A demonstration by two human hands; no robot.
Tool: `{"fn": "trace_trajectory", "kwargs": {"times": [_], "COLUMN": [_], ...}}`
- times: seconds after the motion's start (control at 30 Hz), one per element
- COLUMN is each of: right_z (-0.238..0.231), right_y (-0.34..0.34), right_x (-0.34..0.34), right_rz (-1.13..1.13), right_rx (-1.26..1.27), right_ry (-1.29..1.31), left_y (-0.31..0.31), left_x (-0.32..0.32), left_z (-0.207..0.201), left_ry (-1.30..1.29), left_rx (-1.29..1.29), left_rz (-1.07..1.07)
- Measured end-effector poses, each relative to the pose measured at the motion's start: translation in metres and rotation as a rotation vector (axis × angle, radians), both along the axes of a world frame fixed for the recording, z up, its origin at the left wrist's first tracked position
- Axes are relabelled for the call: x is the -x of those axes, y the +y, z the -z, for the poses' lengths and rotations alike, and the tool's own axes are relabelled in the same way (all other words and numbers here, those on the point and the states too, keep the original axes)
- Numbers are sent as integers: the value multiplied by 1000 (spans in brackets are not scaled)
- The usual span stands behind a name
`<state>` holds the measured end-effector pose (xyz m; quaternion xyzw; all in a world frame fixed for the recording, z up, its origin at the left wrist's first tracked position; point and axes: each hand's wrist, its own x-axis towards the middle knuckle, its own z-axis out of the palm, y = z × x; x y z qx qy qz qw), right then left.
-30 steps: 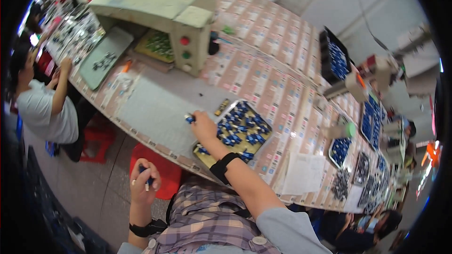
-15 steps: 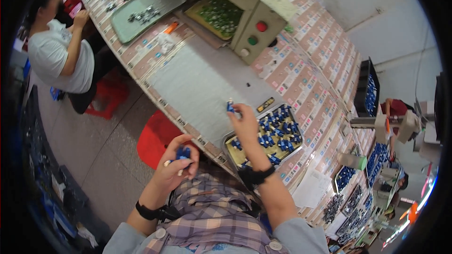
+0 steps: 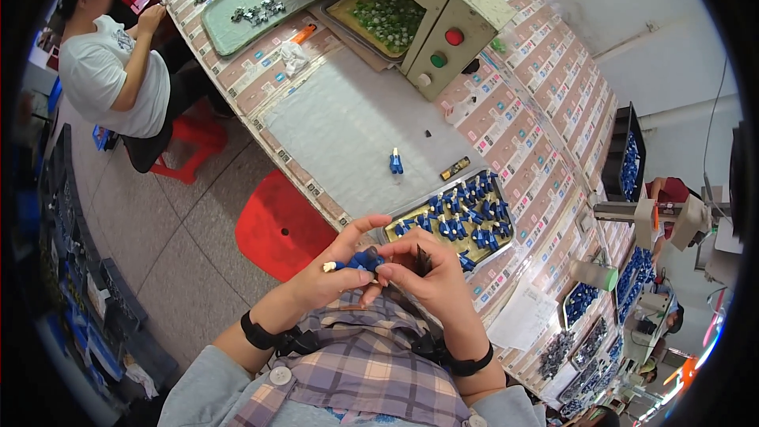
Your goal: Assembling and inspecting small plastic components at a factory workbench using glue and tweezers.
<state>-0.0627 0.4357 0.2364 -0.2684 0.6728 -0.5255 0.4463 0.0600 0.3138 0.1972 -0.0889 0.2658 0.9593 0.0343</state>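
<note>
In my left hand (image 3: 320,277), a small blue toy figure (image 3: 360,261) with a cream-coloured end is held between closed fingers above my lap. The thumb and fingertips of my right hand (image 3: 423,277) pinch the figure's other end, which looks dark. A dark thin pointed piece (image 3: 424,259) sticks up by the right fingers; its kind is unclear. Another blue figure with a cream top (image 3: 396,162) rests by itself on the pale sheet (image 3: 332,122). To its right, a metal tray (image 3: 507,250) holds several similar blue figures.
A beige machine (image 3: 451,39) with coloured buttons stands at the back, a tray of green pieces (image 3: 387,20) in its opening. A grey-green tray (image 3: 217,32) lies far left. A red stool (image 3: 277,225) is by the table edge. A person (image 3: 118,71) sits at the left.
My right hand has let go of a blue figure on the pale sheet and drawn back to my left hand. Both hands now meet at the figure in the left.
</note>
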Motion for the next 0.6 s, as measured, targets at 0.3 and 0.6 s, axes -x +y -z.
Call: {"fn": "trace_trajectory", "kwargs": {"times": [0.3,0.6], "right_z": [-28,76], "right_y": [16,5], "right_x": [-7,42], "right_rz": [67,212], "right_rx": [11,-146], "right_ry": [434,195], "left_y": [16,18], "left_x": [6,-18], "left_z": [1,4], "left_ry": [-8,-199], "left_rx": [187,255], "left_rz": [-99,-293]}}
